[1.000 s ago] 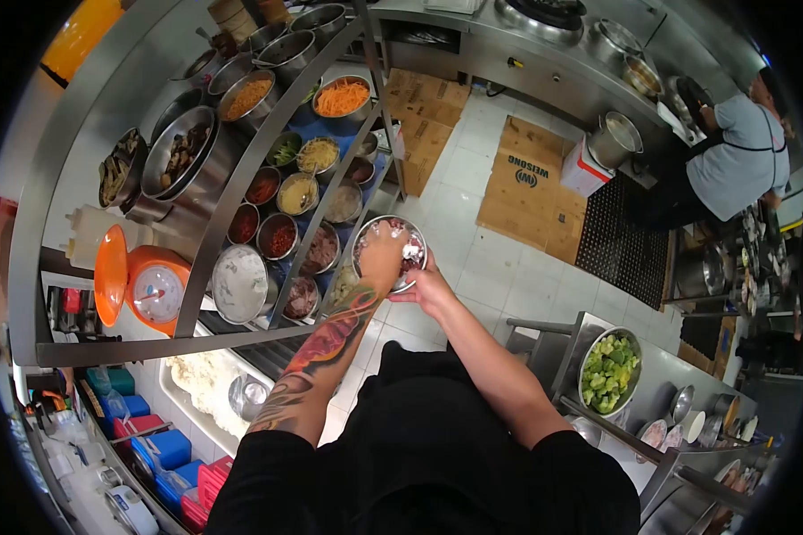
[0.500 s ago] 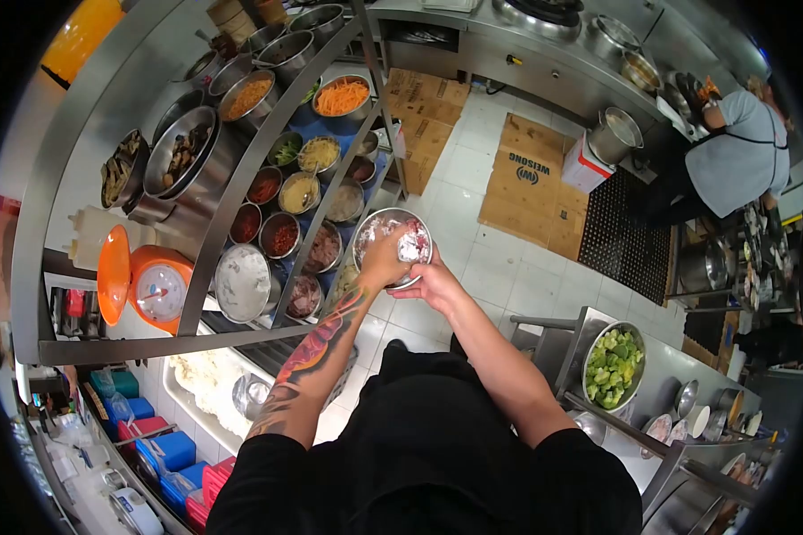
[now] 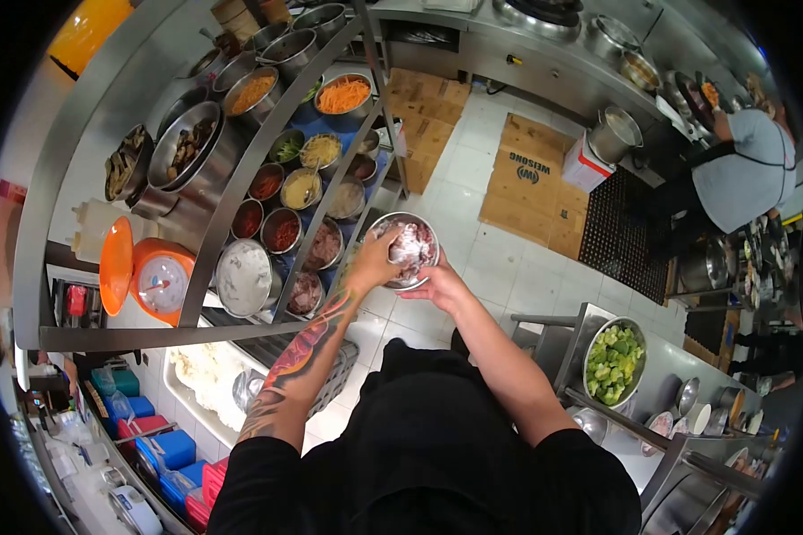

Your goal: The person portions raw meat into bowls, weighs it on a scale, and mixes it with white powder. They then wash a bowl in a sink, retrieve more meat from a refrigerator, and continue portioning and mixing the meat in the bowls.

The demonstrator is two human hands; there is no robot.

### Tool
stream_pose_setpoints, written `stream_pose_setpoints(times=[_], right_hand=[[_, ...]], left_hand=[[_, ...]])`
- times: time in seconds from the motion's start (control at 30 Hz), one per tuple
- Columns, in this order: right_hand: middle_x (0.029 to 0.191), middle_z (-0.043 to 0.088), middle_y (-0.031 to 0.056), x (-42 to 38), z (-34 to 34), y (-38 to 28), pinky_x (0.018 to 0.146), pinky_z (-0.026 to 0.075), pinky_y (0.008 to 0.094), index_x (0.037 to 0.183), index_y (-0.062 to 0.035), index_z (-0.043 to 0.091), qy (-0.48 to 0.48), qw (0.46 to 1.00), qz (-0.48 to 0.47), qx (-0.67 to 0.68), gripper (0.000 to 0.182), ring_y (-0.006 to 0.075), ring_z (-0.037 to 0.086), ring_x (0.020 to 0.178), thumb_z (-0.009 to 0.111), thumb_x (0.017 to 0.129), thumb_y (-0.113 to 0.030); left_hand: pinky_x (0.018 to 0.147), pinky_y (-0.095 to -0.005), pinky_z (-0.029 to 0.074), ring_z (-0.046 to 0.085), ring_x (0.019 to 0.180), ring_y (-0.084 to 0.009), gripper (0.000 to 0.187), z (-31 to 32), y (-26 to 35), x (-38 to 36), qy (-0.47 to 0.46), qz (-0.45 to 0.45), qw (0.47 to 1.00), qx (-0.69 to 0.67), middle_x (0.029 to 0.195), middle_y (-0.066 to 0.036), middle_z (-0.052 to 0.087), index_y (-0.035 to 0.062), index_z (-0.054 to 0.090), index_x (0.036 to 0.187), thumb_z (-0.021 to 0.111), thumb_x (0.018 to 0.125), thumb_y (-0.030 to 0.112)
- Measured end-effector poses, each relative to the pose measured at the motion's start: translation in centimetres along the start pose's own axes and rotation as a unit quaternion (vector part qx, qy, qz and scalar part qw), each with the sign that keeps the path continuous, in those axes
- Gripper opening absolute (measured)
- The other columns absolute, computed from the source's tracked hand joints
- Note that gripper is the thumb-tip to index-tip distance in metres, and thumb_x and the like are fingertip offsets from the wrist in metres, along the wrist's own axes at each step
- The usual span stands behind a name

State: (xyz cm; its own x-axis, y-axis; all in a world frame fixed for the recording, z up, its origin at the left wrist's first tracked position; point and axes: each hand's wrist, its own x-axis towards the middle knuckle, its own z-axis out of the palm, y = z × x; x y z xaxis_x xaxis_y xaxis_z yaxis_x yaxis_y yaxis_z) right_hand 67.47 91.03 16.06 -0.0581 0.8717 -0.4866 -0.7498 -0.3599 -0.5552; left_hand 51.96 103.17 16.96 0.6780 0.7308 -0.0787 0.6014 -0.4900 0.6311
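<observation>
A round metal bowl [image 3: 434, 234] is held out in front of me above the tiled floor. Inside lies reddish raw meat [image 3: 412, 251] dusted with white powder. My right hand [image 3: 442, 283] supports the bowl from its lower right side, fingers wrapped under it and thumb near the rim. My left hand [image 3: 371, 264], at the end of the tattooed forearm, reaches over the left rim with curled fingers against the meat. Some of its fingertips are hidden in the bowl. A larger pot of white powder [image 3: 244, 270] stands on the shelf to the left.
The metal rack frame [image 3: 277, 125] rises close on my left, beside containers of shredded carrot [image 3: 343, 95] and other ingredients. A bowl of broccoli [image 3: 614, 364] stands on the right counter. Cardboard [image 3: 531, 183] covers floor ahead. A person in grey [image 3: 745, 169] works at the far right.
My left hand has drawn back from the middle of the bowl toward its left side, uncovering more meat. The bowl has shifted slightly right. The person at the far right has moved slightly.
</observation>
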Motion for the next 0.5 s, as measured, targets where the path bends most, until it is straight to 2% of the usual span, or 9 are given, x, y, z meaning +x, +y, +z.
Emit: stream_pose_setpoints(times=[0.07,0.13,0.17,0.2,0.27,0.3,0.43,0.5], right_hand=[[0.144,0.043,0.0212,-0.3,1.7,0.5,0.08,0.061,0.0619,0.153,-0.0286,0.012,-0.015,1.0,-0.017,-0.007,0.09,0.05,0.066,0.105,0.051,0.079,0.006],[0.148,0.04,0.0171,-0.4,3.1,1.0,0.077,0.062,0.062,0.155,-0.0358,0.009,0.001,1.0,-0.006,-0.003,0.095,0.0474,0.064,0.11,0.046,0.078,0.008],[0.147,0.041,0.0172,-0.7,3.2,0.8,0.076,0.063,0.0595,0.155,-0.0359,0.009,0.001,1.0,0.006,0.022,0.096,0.0449,0.066,0.106,0.046,0.079,0.009],[0.147,0.041,0.0172,-1.1,3.2,0.7,0.076,0.063,0.0595,0.155,-0.0359,0.009,0.0,1.0,0.006,0.022,0.096,0.0449,0.066,0.106,0.046,0.079,0.009],[0.147,0.042,0.0176,-1.9,3.1,0.9,0.075,0.064,0.0568,0.156,-0.0361,0.009,0.01,1.0,-0.001,0.015,0.097,0.0432,0.067,0.102,0.047,0.079,0.009],[0.147,0.042,0.0176,-1.9,3.0,1.1,0.075,0.064,0.0568,0.156,-0.0361,0.009,0.011,1.0,-0.001,0.014,0.097,0.0432,0.067,0.102,0.047,0.079,0.009],[0.146,0.044,0.018,-1.7,2.9,1.1,0.074,0.064,0.0551,0.156,-0.0357,0.009,0.043,0.998,-0.036,-0.036,0.096,0.0427,0.068,0.101,0.046,0.08,0.009],[0.144,0.046,0.0171,-1.5,1.2,0.4,0.074,0.064,0.0564,0.156,-0.0355,0.009,0.057,0.998,-0.012,-0.018,0.097,0.0418,0.068,0.103,0.047,0.079,0.009]], left_hand=[[0.107,-0.0465,0.043,0.051,0.127,-0.0459,0.083,0.6,0.2,0.3,0.018,-0.027,0.999,-0.011,0.14,-0.031,0.047,0.0195,0.051,0.144,0.085,0.07,0.033],[0.102,-0.0483,0.046,0.055,0.122,-0.0458,0.078,1.3,1.3,0.3,0.045,-0.083,0.995,-0.032,0.14,-0.028,0.049,0.0166,0.056,0.137,0.086,0.069,0.04],[0.096,-0.0515,0.048,0.057,0.12,-0.0428,0.066,1.4,2.2,-0.4,0.082,-0.035,0.996,0.012,0.135,-0.024,0.053,0.0167,0.06,0.129,0.085,0.07,0.033],[0.096,-0.0515,0.048,0.057,0.12,-0.0428,0.066,1.0,3.0,-0.8,0.082,-0.036,0.996,0.013,0.135,-0.024,0.053,0.0167,0.06,0.129,0.085,0.07,0.033],[0.092,-0.0531,0.049,0.06,0.112,-0.0418,0.054,0.5,4.5,-1.4,0.08,-0.011,0.99,0.111,0.131,-0.022,0.053,0.0168,0.062,0.121,0.082,0.071,0.023],[0.09,-0.0535,0.05,0.059,0.109,-0.0407,0.046,-0.7,6.6,-1.5,0.044,-0.03,0.983,0.178,0.13,-0.021,0.051,0.0164,0.063,0.113,0.078,0.07,0.014],[0.097,-0.0525,0.048,0.056,0.11,-0.0419,0.045,1.4,4.8,-1.0,0.098,0.017,0.967,0.236,0.134,-0.022,0.048,0.0152,0.062,0.112,0.078,0.07,0.013],[0.108,-0.0496,0.04,0.049,0.123,-0.0431,0.068,0.8,3.5,-0.7,0.014,0.105,0.992,0.064,0.138,-0.023,0.046,0.0152,0.055,0.131,0.082,0.068,0.015]])
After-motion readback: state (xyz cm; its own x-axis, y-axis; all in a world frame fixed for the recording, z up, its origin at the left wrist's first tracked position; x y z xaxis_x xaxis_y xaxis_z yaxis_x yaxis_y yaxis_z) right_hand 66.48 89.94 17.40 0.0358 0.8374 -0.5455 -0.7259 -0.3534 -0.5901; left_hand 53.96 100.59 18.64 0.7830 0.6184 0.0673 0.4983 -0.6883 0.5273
